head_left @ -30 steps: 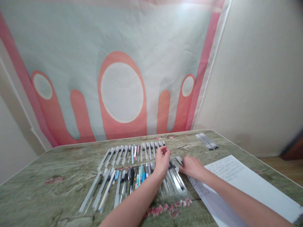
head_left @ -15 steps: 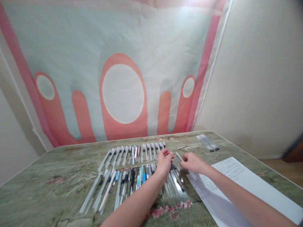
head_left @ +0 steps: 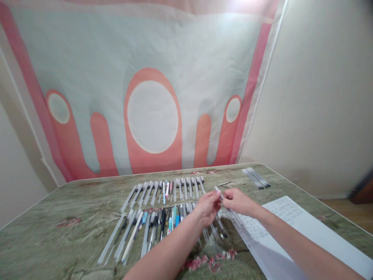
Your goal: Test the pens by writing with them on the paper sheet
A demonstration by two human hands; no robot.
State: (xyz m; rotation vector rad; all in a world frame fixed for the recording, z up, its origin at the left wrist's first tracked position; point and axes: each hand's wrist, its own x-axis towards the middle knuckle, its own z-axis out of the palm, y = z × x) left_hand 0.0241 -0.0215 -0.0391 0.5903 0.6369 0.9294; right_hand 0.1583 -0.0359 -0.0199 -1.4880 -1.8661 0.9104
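Note:
My right hand is closed around a clear pen, lifted a little above the table, its far end pointing up-left. The fingertips of my left hand pinch that far end of the pen. Under and left of both hands lie two rows of pens: a far row and a near row, mostly clear barrels with a few blue and pink ones. Several more pens lie just below my hands.
A white sheet of paper with writing lies at the right of the green patterned table. A small bunch of pens rests near the far right corner. A pink and pale blue cloth hangs behind.
My right hand has picked a pen up off the near group and raised it. My left hand left the far row and came to the pen's end.

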